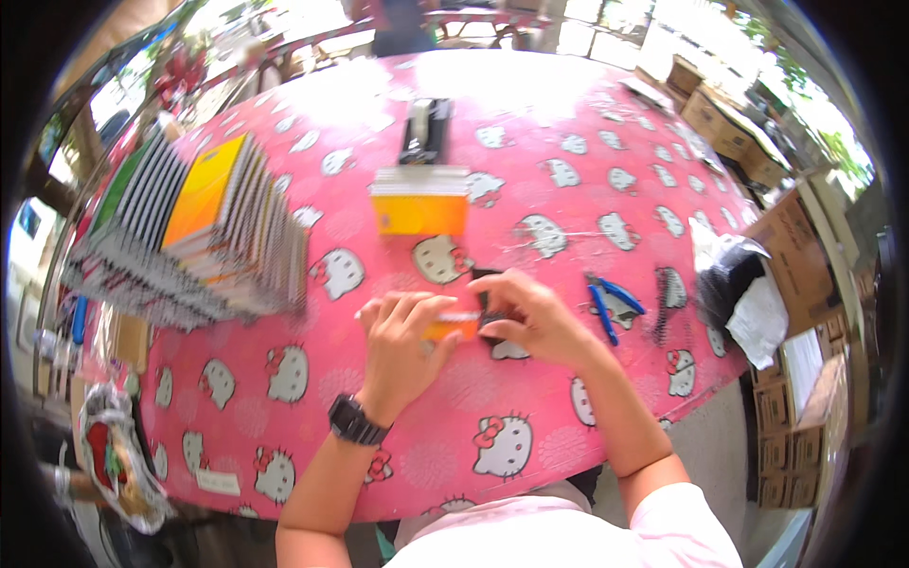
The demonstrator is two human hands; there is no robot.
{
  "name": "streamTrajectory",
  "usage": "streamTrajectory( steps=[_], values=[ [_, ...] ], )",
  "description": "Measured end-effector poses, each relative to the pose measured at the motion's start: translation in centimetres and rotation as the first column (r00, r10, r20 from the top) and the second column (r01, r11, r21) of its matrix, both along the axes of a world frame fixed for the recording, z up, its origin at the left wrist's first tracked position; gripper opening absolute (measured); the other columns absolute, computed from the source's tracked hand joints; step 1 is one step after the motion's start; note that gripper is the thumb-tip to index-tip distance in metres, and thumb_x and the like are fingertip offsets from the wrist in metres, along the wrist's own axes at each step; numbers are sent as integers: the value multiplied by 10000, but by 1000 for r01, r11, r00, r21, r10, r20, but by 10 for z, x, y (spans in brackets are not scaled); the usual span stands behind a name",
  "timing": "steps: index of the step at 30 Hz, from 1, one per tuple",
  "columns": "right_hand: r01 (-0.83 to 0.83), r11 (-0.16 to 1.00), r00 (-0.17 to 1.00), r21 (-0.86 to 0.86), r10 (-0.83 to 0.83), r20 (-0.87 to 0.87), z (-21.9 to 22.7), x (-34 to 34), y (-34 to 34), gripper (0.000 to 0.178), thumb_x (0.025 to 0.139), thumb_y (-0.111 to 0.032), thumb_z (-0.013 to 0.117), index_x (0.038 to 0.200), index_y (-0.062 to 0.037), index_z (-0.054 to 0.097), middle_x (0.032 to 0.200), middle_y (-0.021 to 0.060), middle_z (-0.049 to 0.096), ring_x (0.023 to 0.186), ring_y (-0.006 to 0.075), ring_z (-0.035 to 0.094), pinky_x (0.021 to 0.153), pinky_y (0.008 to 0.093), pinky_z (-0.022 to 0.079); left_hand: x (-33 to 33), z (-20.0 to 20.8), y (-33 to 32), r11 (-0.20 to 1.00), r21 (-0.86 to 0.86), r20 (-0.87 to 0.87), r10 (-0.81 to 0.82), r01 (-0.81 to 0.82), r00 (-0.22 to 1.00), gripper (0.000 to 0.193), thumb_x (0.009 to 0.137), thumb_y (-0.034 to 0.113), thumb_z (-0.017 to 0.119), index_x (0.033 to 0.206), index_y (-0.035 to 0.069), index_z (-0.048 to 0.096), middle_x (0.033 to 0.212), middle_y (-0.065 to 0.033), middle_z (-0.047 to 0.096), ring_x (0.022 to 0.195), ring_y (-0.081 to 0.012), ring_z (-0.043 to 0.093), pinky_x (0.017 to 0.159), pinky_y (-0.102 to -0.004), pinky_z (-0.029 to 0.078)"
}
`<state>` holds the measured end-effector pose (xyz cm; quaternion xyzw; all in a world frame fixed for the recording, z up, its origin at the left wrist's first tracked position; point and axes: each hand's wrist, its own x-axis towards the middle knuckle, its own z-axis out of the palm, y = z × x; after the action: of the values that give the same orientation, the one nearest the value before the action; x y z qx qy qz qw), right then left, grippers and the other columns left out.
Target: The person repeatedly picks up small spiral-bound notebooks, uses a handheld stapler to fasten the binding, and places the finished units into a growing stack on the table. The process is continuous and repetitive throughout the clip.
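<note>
Both my hands meet over the middle of the table, slightly blurred. My left hand (402,331) has its fingers closed on a small orange notebook (456,328), most of which it covers. At that notebook's right end, my right hand (535,317) pinches a dark, narrow piece (486,301); blur hides whether it is a binding coil. Beyond my hands lies a stack of orange-covered notebooks (421,216), pale page edges upward. Blue-handled pliers (611,308) rest to the right of my right hand, handles apart.
Tall rows of spiral-bound notebooks (222,204), yellow-orange and green, stand at the left. A black device (426,131) lies behind the orange stack. Black coils (670,303) lie right of the pliers. Cardboard boxes (805,251) line the right edge. A pink patterned cloth (426,464) covers the table.
</note>
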<state>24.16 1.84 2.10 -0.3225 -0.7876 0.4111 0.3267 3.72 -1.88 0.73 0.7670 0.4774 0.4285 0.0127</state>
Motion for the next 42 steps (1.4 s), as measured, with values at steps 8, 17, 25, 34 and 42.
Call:
streamTrajectory(
  steps=[8,17,25,34,42],
  values=[
    [30,978,987,207,-62,149,-13,5,28,400,851,-254,651,1205,-94,554,1130,144,606,1073,298,563,891,409,457,-1,0,-6,976,-169,-137,-158,134,978,188,813,227,633,952,102,612,923,-41,627,909,-248,563,870,-412,319],
    [-157,983,809,91,75,582,-12,15,43,810,570,-418,828,1258,-130,511,1410,175,334,1275,381,331,1047,465,329,-8,15,-9,947,-281,-243,-227,155,943,158,833,187,603,977,123,605,866,-10,631,869,-215,569,1009,-466,210],
    [3,947,930,321,-120,346,-44,5,39,698,601,-441,801,1156,-78,582,1252,190,495,1172,354,439,988,437,383,-13,14,-8,944,-275,-197,-243,185,950,188,822,265,658,955,142,610,865,18,634,881,-209,579,1048,-511,157],
    [-157,957,974,-245,191,122,-20,8,32,622,729,-600,666,1030,-56,674,1021,106,624,1069,252,522,931,382,394,-33,-4,3,985,-155,-139,-97,75,985,234,612,221,798,715,112,619,690,4,553,785,-202,537,1014,-465,238],
    [-106,921,984,-374,152,96,-29,4,36,630,746,-569,672,1054,-20,663,955,88,638,928,187,566,838,333,423,-34,-4,4,982,-166,-135,-114,91,984,299,617,238,808,849,127,655,705,12,588,773,-196,565,994,-456,255]
  ],
)
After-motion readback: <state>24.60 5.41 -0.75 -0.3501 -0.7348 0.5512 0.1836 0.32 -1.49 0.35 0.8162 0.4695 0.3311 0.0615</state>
